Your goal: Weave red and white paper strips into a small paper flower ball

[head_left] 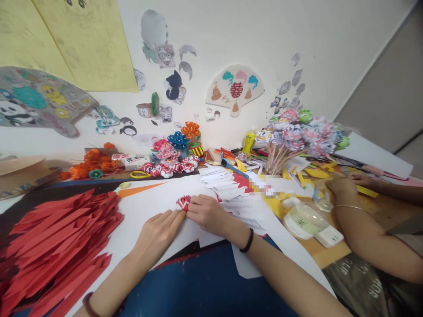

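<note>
Between my two hands is a small red-and-white folded paper flower (183,203), held just above the white paper sheet (142,215). The fingers of my left hand (161,231) are pressed together against its lower side. From the right, my right hand (206,213) pinches it, its fingertips covering part of the flower. Close to my right hand lies a fanned pile of white folded paper strips (221,182). Left of my left arm spreads a large heap of red folded paper strips (66,237).
Finished red-and-white flowers (167,171) line the back edge, near yellow scissors (140,174). A bunch of paper flowers on sticks (294,136) stands back right. Clear containers (304,220) sit right, by a co-worker's arm (357,229). A blue-strapped watch (236,167) lies behind the strips.
</note>
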The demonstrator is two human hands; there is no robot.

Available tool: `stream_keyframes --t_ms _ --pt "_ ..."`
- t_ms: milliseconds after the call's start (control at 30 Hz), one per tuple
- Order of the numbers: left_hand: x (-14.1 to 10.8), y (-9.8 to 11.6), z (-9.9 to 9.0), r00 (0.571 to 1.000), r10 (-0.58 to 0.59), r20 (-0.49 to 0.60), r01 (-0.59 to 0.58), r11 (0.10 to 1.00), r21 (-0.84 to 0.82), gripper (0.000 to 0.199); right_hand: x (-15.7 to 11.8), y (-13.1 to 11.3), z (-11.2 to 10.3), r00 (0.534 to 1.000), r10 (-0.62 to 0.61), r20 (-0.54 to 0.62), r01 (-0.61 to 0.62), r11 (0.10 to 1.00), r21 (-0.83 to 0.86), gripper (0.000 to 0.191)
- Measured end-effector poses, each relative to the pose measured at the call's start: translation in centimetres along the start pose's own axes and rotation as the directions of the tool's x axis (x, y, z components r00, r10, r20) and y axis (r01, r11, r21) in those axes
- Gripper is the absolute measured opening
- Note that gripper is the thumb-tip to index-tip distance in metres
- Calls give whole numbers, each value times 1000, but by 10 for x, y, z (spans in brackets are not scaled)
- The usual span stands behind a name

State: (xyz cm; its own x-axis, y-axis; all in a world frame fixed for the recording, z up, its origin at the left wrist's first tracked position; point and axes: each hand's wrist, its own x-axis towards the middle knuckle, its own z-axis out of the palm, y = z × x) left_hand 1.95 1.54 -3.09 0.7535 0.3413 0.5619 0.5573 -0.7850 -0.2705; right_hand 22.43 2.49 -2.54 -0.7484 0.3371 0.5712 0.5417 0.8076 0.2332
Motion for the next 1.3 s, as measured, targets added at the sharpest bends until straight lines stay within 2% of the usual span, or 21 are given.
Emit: stream_keyframes --t_ms 100,167,267,400,600,833,1000,1300 --pt "5 2 -2 996 -67 57 68 998 -16 23 -2 2 6 998 56 27 -58 995 81 28" --pt "7 3 -2 987 -147 60 148 989 -15 23 -3 2 10 984 176 21 -177 972 155 23" --pt "9 3 1 975 -220 32 222 974 -47 18 -2 1 13 934 357 -18 -340 901 271 17" --pt "9 3 4 965 -259 29 261 964 -57 18 0 -3 12 876 481 -20 -437 811 389 19" --pt "8 7 -2 927 -375 1 369 911 -185 11 1 -4 10 838 545 -19 -474 745 469 20" --pt "8 8 -2 914 -404 33 399 882 -251 13 2 -6 8 829 559 -38 -504 773 385 13" --pt "8 4 -3 878 -478 29 455 816 -357 14 5 -11 7 815 579 -29 -521 754 401 20" --pt "8 8 -1 841 -541 -14 520 816 -252 12 5 -12 9 772 635 13 -571 685 451 25"
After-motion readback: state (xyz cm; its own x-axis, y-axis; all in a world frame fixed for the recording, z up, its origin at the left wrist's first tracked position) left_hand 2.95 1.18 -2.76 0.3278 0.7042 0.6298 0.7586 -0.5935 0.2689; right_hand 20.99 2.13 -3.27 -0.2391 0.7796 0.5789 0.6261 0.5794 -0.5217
